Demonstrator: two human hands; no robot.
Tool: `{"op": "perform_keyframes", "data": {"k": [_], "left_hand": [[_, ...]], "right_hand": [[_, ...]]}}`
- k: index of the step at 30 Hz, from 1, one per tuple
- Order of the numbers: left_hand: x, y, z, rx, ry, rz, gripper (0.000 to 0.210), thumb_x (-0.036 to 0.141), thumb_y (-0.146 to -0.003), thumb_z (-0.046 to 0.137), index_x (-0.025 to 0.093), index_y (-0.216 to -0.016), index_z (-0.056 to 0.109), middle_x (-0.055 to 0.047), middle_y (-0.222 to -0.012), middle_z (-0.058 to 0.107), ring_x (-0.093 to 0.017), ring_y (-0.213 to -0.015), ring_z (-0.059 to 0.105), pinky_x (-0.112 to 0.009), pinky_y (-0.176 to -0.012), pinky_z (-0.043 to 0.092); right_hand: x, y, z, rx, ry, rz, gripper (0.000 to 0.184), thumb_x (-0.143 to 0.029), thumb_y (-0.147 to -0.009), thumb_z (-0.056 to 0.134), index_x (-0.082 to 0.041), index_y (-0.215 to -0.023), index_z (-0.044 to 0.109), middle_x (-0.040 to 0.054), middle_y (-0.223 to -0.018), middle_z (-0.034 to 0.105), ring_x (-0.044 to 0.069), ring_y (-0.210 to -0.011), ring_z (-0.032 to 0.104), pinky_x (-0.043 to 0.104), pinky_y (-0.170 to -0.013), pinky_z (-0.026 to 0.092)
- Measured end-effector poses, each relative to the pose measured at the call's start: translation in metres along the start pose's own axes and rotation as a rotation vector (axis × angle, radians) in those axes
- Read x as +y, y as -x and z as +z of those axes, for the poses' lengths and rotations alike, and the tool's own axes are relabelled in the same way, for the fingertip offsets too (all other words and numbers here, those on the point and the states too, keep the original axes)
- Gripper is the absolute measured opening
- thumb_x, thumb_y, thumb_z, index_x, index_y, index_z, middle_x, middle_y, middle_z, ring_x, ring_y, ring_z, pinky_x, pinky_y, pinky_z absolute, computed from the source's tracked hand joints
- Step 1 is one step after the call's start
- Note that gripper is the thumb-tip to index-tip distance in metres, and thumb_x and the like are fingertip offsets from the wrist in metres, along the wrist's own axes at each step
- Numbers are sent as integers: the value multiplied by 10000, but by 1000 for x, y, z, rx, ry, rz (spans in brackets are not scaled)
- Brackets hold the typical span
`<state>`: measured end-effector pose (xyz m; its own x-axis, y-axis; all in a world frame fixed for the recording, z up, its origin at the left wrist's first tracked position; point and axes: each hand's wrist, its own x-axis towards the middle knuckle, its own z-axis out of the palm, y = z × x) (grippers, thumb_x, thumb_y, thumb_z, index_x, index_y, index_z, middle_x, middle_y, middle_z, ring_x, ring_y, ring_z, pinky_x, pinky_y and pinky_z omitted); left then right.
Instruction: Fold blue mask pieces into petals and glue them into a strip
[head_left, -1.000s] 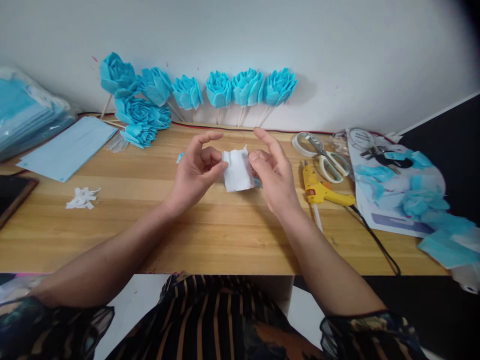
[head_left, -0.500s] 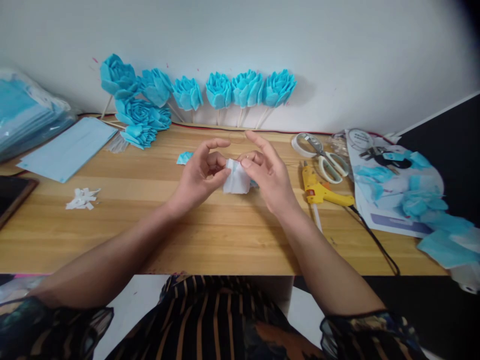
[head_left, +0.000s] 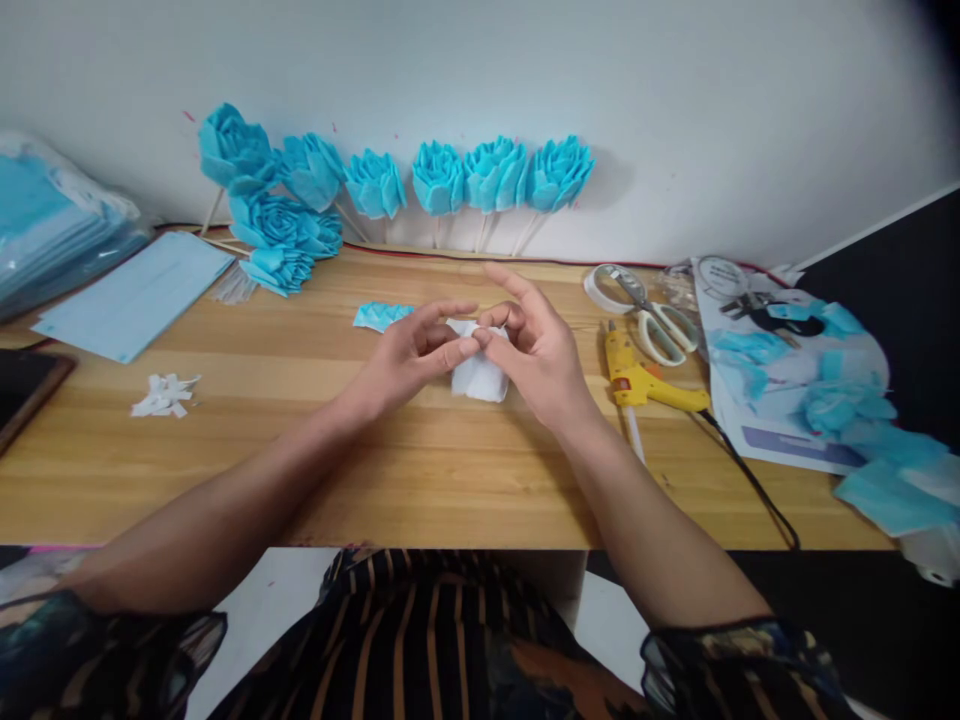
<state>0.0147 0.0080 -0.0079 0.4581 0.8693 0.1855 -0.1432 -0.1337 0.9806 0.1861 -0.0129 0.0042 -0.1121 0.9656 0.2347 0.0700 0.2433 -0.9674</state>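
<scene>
Over the middle of the table, a small white piece of soft fabric [head_left: 480, 380] is pinched along its upper edge by both hands. My left hand [head_left: 416, 355] has its thumb and fingertips closed on the fabric's top. My right hand [head_left: 532, 350] grips the same edge from the other side, its index finger raised. The two thumb tips nearly meet, and they cover part of the fabric. Behind my left fingers lies a pleated blue fabric piece [head_left: 380, 316], partly hidden.
Several blue fabric roses [head_left: 439, 180] on sticks lean against the wall. To the right lie a yellow glue gun [head_left: 634, 383], scissors [head_left: 664, 330] and a tape roll [head_left: 606, 290]. At left are light-blue sheets [head_left: 139, 295], white scraps [head_left: 163, 396] and a dark phone-like device [head_left: 26, 395].
My left hand has shifted slightly right and down, bringing the thumbs together on the fabric. More of the pleated blue piece behind it shows now.
</scene>
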Motion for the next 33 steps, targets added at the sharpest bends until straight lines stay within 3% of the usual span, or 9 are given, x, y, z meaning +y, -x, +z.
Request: {"op": "perform_keyframes", "data": {"k": [3,8,13,16,20,26,30,33], "left_hand": [[-2,0,-1,-60,-47,-32,366,483,-776,798,149,-878,689,-20,-751,666,-121,-650,590,-238,-577,442],[-3,0,-3,-62,-144,-34,395,458,-792,786,146,-617,617,3,-572,599,-98,-542,532,-229,-516,400],[3,-1,-4,43,-93,4,349,440,-806,778,157,-652,644,-6,-579,640,-96,-521,548,-221,-509,434],[5,-2,-4,165,-45,-1,322,439,-784,795,167,-677,661,0,-561,637,-93,-488,532,-223,-491,436],[6,-2,-4,255,-24,-6,292,403,-785,795,168,-670,663,9,-544,615,-89,-478,516,-223,-488,426],[2,-4,-4,214,-18,-31,285,412,-763,795,162,-694,675,3,-565,639,-89,-485,519,-220,-494,418],[-1,-4,-3,161,-57,-57,375,484,-714,822,158,-638,654,-9,-607,662,-104,-532,534,-234,-526,428],[-4,-4,-4,159,-35,-54,442,586,-763,758,163,-665,672,-31,-683,688,-146,-641,596,-269,-617,483]], "right_hand": [[-1,1,0,7,43,-12,594,-200,-854,678,-325,-1412,516,-14,-866,692,145,-655,569,276,-531,503],[-6,3,1,5,86,-38,567,-271,-920,633,-314,-1461,468,8,-911,730,153,-678,602,291,-576,524],[-2,1,-2,85,38,-5,559,-441,-993,531,-355,-1523,375,30,-1002,753,146,-627,611,289,-532,515],[4,-1,-4,86,-14,32,526,-510,-987,518,-354,-1484,441,12,-871,725,137,-543,577,278,-462,470],[7,-3,-5,79,-35,36,487,-524,-965,548,-338,-1415,528,-1,-774,667,144,-562,577,279,-481,466],[6,-5,-3,121,-3,-22,595,-398,-852,712,-295,-1409,531,-5,-839,701,147,-664,593,285,-592,507],[8,-6,-2,179,-50,-61,621,-343,-838,707,-289,-1424,508,2,-894,722,148,-690,621,281,-607,529],[7,-5,-3,146,-11,-60,609,-324,-866,674,-308,-1445,485,13,-936,738,164,-708,642,304,-615,549]]}}
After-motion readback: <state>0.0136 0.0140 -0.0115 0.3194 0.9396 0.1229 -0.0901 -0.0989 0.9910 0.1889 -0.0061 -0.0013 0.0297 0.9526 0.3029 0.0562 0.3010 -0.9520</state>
